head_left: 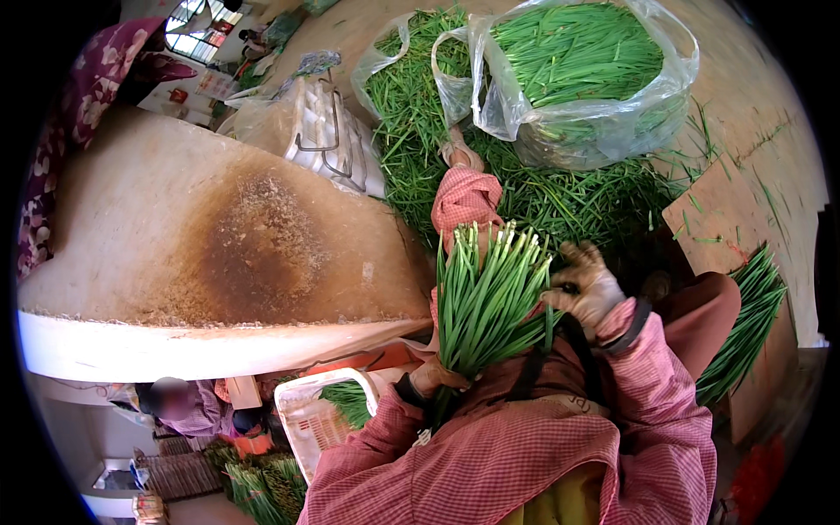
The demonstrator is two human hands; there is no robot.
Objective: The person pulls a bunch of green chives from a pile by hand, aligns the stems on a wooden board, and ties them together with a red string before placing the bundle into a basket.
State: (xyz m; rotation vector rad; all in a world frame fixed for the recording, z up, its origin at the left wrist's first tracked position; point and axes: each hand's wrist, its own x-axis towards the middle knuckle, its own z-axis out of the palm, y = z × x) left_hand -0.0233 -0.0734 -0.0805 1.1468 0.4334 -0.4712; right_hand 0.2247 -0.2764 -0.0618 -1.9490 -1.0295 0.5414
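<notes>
A thick bunch of green chives (486, 311), pale cut ends up, lies over my lap. Its lower, leafy part is gripped in my left hand (437, 378), whose fingers wrap round the stalks. My right hand (591, 293), in a thin, dirty glove, is raised at the bunch's right side near the pale ends. Its fingers are bent but apart, slightly blurred, and I see nothing in them. Beyond the bunch, loose chive leaves (582, 197) cover the floor round my outstretched foot (461, 150).
A clear plastic bag (595, 144) full of chives stands ahead; another bag (411, 87) is left of it. Right lies a tied chive bundle (744, 324) by a board (713, 219). Left are a stained wall (262, 236) and a white basket (297, 420). Another person (192, 411) sits lower left.
</notes>
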